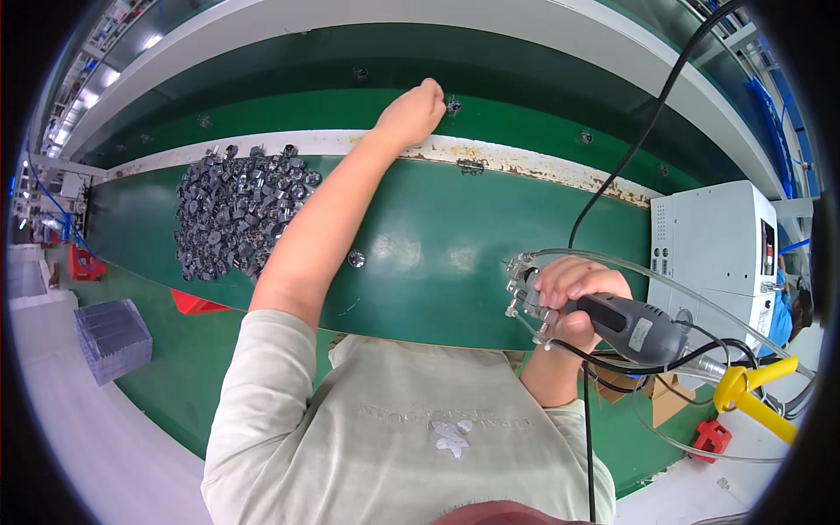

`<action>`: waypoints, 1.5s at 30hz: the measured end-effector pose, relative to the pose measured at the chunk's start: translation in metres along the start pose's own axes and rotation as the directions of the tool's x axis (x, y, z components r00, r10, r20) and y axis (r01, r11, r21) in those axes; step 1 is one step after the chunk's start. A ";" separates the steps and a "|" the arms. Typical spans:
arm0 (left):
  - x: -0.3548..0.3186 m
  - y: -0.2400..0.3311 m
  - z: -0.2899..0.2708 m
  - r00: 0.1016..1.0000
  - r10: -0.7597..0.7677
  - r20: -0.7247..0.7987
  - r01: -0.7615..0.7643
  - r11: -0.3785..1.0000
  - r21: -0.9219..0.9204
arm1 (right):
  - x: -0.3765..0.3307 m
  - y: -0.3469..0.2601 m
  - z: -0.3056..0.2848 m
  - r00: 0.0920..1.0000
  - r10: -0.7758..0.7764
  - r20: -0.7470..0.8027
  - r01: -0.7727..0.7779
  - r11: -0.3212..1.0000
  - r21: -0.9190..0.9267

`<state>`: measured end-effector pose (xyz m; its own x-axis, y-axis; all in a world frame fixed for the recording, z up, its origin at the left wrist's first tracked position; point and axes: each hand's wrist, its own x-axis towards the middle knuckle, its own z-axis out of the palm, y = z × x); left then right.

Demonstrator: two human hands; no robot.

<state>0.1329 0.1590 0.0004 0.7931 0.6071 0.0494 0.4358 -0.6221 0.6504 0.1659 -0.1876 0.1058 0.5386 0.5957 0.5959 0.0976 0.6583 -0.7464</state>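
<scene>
My left hand [413, 115] reaches over the dark green strip beyond the bench, its fingers curled closed. Whatever may be inside them is hidden. Right beside its fingertips lies a small dark and clear part [453, 107]. My right hand [579, 293] is wrapped round a grey electric screwdriver [637, 331], held over the near right of the bench. Metal fittings [523, 289] and a clear hose [674, 282] are joined to its front end. A large pile of small black and clear parts [234, 214] covers the left of the bench, with one loose round part [356, 258] nearby.
A white machine [713, 254] stands at the right end of the green bench [420, 245]. Several parts lie spaced along the far strip. A black cable [643, 131] hangs down to the right. A worn white ledge [525, 164] separates bench and strip. A yellow tie [757, 394] bundles cables.
</scene>
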 end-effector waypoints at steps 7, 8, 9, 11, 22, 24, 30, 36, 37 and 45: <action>-0.013 0.003 -0.008 0.995 0.078 0.069 -0.093 0.965 0.245 | -0.006 -0.011 0.000 0.998 -0.001 -0.064 -0.001 0.999 -0.038; -0.029 0.002 -0.019 0.989 0.113 0.097 -0.136 0.952 0.275 | -0.008 -0.011 0.002 0.998 0.000 -0.064 -0.004 0.998 -0.060; -0.054 0.001 -0.030 0.986 0.150 0.076 -0.167 0.939 0.301 | -0.007 -0.013 0.001 0.998 0.004 -0.062 -0.010 0.996 -0.089; -0.111 -0.001 -0.051 0.984 0.162 0.080 -0.179 0.920 0.348 | -0.007 -0.011 -0.001 0.999 -0.004 -0.046 -0.003 0.991 -0.136; -0.186 0.061 -0.014 0.939 0.338 0.060 -0.337 0.941 -0.022 | 0.006 0.010 0.010 0.998 0.049 -0.029 -0.047 0.998 0.050; -0.186 0.068 0.012 0.921 0.365 0.135 -0.363 0.931 -0.044 | 0.008 0.012 0.010 0.998 0.059 -0.029 -0.056 0.994 0.094; -0.191 0.057 0.032 0.894 0.441 0.083 -0.420 0.887 -0.190 | 0.009 0.017 0.008 0.997 0.048 0.055 -0.050 0.998 0.038; -0.190 0.049 0.029 0.877 0.464 0.125 -0.427 0.871 -0.242 | 0.011 0.020 0.011 0.992 0.095 0.084 -0.094 0.996 -0.013; -0.189 0.048 0.030 0.876 0.467 0.123 -0.429 0.870 -0.244 | 0.010 0.022 0.011 0.993 0.092 0.077 -0.093 0.996 0.014; -0.189 0.047 0.029 0.878 0.465 0.116 -0.428 0.869 -0.247 | 0.009 0.024 0.012 0.988 0.108 0.113 -0.103 0.993 -0.052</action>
<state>0.0159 0.0001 -0.0006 0.9480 0.1860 0.2581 -0.0659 -0.6790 0.7312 0.1631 -0.1614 0.0966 0.4480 0.7114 0.5414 0.0855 0.5688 -0.8181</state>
